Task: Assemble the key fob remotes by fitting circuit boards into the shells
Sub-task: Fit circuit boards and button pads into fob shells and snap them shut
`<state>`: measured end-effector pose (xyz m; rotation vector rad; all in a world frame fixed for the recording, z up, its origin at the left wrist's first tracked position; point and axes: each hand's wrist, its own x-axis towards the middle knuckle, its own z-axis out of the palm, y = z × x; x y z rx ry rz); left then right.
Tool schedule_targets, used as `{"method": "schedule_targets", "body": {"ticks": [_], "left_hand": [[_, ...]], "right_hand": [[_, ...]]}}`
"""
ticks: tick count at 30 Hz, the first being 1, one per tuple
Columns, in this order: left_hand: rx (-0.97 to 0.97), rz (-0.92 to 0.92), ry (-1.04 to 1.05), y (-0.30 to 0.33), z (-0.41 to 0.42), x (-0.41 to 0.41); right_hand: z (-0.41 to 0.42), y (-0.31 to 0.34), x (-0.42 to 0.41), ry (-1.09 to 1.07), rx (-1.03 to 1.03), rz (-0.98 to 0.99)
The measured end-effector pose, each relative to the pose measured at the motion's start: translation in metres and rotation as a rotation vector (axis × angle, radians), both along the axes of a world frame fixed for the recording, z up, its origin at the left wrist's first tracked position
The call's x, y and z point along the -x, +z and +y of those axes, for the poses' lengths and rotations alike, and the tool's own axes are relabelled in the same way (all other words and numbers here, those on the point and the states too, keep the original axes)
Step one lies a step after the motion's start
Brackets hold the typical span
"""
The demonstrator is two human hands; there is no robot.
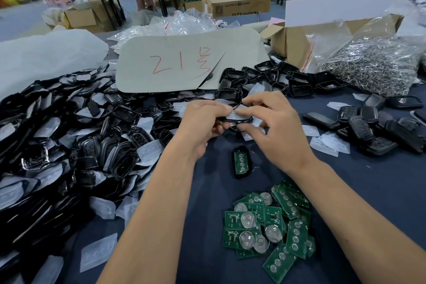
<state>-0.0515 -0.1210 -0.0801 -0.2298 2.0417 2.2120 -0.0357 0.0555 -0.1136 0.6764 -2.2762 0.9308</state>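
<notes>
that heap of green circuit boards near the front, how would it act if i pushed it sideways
The circuit boards lie loose and overlapping, so they would probably slide apart rather than move as one. Each looks thin, flat and stiff, so likely light and unlikely to roll. On the dark table cloth they may drag a little.

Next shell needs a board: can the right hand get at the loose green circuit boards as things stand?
Probably not yet: the right hand and left hand both grip a shell. The circuit boards lie uncovered below.
</notes>
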Motion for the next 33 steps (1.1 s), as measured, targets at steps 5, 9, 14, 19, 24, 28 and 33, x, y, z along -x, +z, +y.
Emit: {"method": "schedule_targets", "body": {"ticks": [5, 9, 14, 19, 24, 28, 33], "left_hand": [[-0.168, 0.039, -0.089, 0.001, 0.007, -0.003], [-0.119, 0.227, -0.049, -0.006, 0.021, -0.007], [-0.067, 0.232, -0.03, -0.009, 0.02, -0.006], [0.081, 0.274, -0.065, -0.011, 0.02, -0.004], [0.15, 0.298, -0.109, -0.014, 0.018, -0.004], [0.175, 0.352, -0.114, -0.015, 0.018, -0.004], [0.176, 0.38, -0.076, -0.014, 0.02, -0.004]], "right_hand": [[-0.003, 0.003, 0.002, -0.046, 0.47, -0.2], [-0.005, 0.008, 0.001, 0.036, 0.885, -0.43], [-0.002, 0.007, 0.003, 0.036, 0.837, -0.598], [-0.007, 0.006, 0.0, 0.081, 1.01, -0.649], [-0.003, 0.009, 0.002, 0.153, 1.242, -0.714], [-0.005, 0.008, 0.001, 0.156, 1.291, -0.741], [0.0, 0.01, 0.002, 0.223, 1.288, -0.694]]}}
